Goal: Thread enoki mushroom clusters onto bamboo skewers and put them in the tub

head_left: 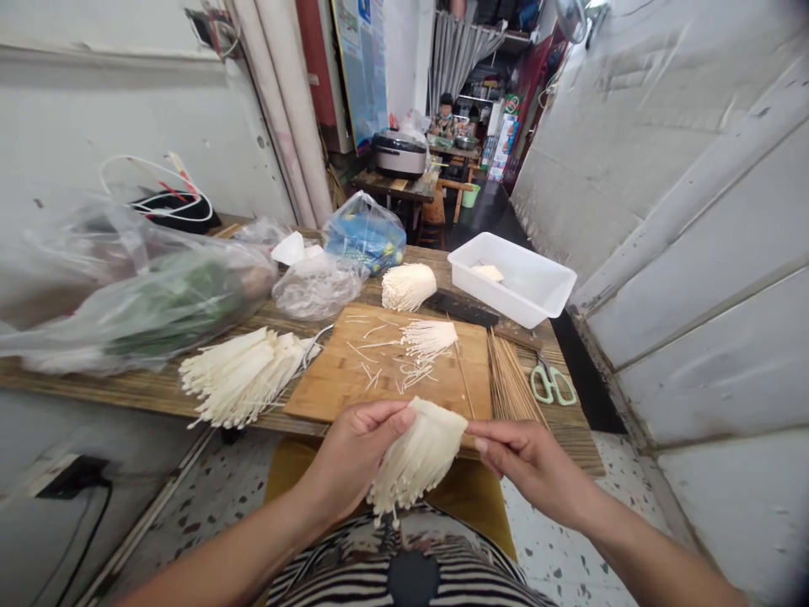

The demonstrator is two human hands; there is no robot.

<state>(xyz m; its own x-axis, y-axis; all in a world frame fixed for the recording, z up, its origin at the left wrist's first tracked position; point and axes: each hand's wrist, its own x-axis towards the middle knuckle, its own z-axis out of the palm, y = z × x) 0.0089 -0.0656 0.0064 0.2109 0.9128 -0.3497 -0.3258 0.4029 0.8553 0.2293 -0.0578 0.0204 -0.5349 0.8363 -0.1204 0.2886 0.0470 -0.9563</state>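
Because the enoki clump is light and soft, with thin stems that break easily, it is best taken at its joined top part. The left hand and the right hand are pinching this part from both sides, holding it up just in front of the board.

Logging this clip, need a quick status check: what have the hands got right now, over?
Left hand and right hand holding enoki bunch. Cutting board just beyond the hands.
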